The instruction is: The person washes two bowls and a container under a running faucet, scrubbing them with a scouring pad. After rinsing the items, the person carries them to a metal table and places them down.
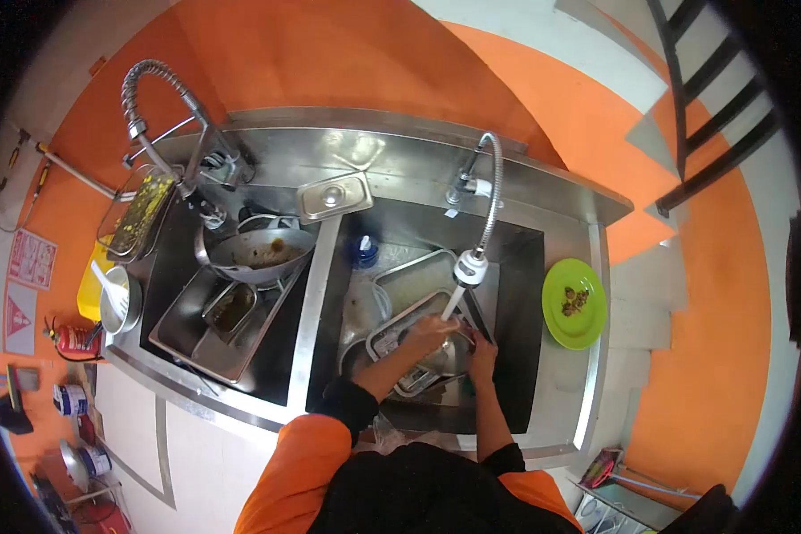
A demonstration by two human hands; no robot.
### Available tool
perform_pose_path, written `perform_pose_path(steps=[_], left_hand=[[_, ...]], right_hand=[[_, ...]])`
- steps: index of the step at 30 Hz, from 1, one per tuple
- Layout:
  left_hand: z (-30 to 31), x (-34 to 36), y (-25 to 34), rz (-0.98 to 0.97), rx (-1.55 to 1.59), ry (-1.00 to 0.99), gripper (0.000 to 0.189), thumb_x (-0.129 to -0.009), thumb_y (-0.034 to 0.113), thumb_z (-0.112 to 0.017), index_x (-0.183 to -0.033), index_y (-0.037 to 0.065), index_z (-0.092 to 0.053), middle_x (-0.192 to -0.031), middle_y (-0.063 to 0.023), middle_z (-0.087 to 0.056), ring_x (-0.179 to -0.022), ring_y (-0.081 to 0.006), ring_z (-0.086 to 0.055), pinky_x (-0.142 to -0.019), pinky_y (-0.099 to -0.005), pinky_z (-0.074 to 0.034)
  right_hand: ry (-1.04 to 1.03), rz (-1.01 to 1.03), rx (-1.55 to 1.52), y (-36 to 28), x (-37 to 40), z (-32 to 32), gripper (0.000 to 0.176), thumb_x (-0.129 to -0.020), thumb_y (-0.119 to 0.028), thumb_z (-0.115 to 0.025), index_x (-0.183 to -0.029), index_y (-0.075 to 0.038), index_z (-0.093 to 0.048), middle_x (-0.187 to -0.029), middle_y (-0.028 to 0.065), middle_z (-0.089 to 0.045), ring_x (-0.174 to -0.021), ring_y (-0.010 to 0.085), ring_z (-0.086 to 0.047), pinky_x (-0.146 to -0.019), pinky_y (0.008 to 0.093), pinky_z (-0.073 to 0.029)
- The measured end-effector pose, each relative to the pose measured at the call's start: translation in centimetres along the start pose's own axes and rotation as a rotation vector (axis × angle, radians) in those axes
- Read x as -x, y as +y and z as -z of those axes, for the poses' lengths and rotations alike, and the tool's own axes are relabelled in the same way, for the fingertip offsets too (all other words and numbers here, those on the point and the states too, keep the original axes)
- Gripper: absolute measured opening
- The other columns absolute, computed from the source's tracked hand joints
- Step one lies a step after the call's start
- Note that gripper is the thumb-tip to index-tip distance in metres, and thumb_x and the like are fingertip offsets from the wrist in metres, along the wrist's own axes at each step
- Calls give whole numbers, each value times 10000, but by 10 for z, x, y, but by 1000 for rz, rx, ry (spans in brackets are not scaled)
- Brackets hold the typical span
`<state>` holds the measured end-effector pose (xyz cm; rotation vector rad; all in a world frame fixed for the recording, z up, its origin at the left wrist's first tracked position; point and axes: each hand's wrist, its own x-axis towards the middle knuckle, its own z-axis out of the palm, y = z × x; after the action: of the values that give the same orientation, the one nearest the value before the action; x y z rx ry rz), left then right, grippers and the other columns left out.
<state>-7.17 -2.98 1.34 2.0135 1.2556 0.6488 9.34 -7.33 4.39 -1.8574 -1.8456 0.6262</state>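
Note:
Water runs from the white spray head (470,268) of the right faucet into the right sink basin. Under the stream, my left hand (429,336) lies over a round metal bowl or pan (451,358); its fingers are too blurred to read. My right hand (482,360) is closed at the right side of the same metal piece, around its edge or a dark handle. Beneath and around my hands are metal trays (392,331) and a clear container (365,301). A blue bottle (366,253) stands at the basin's back left.
The left basin holds a wok (262,253) and a deep steel pan (185,329). A metal lid (335,197) rests on the back ledge. On the right counter lies a green plate (575,304) with scraps. A white pot (120,301) stands at the left edge.

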Motion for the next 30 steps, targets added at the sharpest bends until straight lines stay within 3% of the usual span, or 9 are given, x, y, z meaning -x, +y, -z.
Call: perform_pose_path(steps=[3, 6, 8, 17, 20, 22, 26, 28, 30], left_hand=[[37, 2, 26, 290, -332, 4, 133, -753, 170, -551, -848, 85, -591, -713, -138, -610, -648, -290, -624, -564, -363, -518], [-9, 18, -55, 522, -311, 165, 200, -832, 221, -499, -832, 52, -604, -703, -135, -621, -611, -282, -624, -529, -385, -509], [-49, 43, -104, 1094, 899, 255, 373, -896, 339, -424, -857, 22, -616, -742, -85, -632, -695, -236, -634, -581, -362, -501], [13, 21, 38, 864, 1544, 516, 488, -905, 448, -347, -970, 36, -601, -864, -96, -624, -930, -221, -575, -737, -309, -421], [-41, 18, -33, 929, 843, 324, 430, -902, 391, -387, -1001, 23, -585, -878, -170, -610, -946, -276, -561, -767, -358, -424], [-61, 41, -59, 503, 194, 351, 378, -893, 321, -419, -972, -18, -567, -837, -254, -588, -825, -359, -588, -715, -445, -448], [-25, 59, 5, 600, 343, 659, 390, -902, 299, -378, -911, -46, -562, -773, -272, -585, -703, -416, -586, -667, -499, -452], [-3, 60, 42, 863, 7, 505, 452, -917, 330, -325, -835, -35, -579, -719, -252, -587, -652, -436, -571, -656, -500, -457], [19, 73, 67, 767, 9, 267, 496, -920, 359, -291, -792, -16, -589, -708, -251, -582, -674, -415, -580, -661, -484, -461]], right_hand=[[101, 17, 42, 1, 8, -5, 292, -683, 59, -508, -964, 27, -580, -780, 223, -594, -739, 400, -559, -640, 455, -417], [231, -131, 8, 6, 9, -3, 289, -678, 58, -512, -958, 32, -579, -743, 228, -587, -704, 400, -567, -646, 451, -422], [358, -245, -91, 4, -5, 8, 304, -672, 62, -517, -969, 31, -574, -724, 229, -583, -703, 397, -571, -684, 449, -427], [96, 17, -35, -37, 21, -10, 728, -701, 76, -516, -1357, -83, -241, -1322, 232, -327, -1235, 397, -297, -933, 434, -340], [-246, 29, -33, -51, 49, -14, 815, -691, 25, -536, -1392, -148, -158, -1412, 231, -118, -1278, 408, -198, -979, 516, -254], [-224, 358, -239, -31, 47, -29, 678, -777, -83, -511, -1380, -148, -209, -1419, 211, -118, -1286, 396, -192, -992, 501, -238], [-339, 266, -329, -34, 17, -50, 559, -838, -179, -455, -1358, -94, -266, -1373, 210, -263, -1254, 376, -282, -984, 468, -272], [-442, -107, -610, -66, -7, -41, 422, -892, -242, -337, -1249, -41, -437, -1272, 217, -410, -1226, 384, -316, -1000, 391, -247], [-473, 0, -438, -75, -17, -49, 403, -893, -245, -339, -1212, -26, -454, -1224, 215, -441, -1171, 368, -365, -954, 391, -287]])
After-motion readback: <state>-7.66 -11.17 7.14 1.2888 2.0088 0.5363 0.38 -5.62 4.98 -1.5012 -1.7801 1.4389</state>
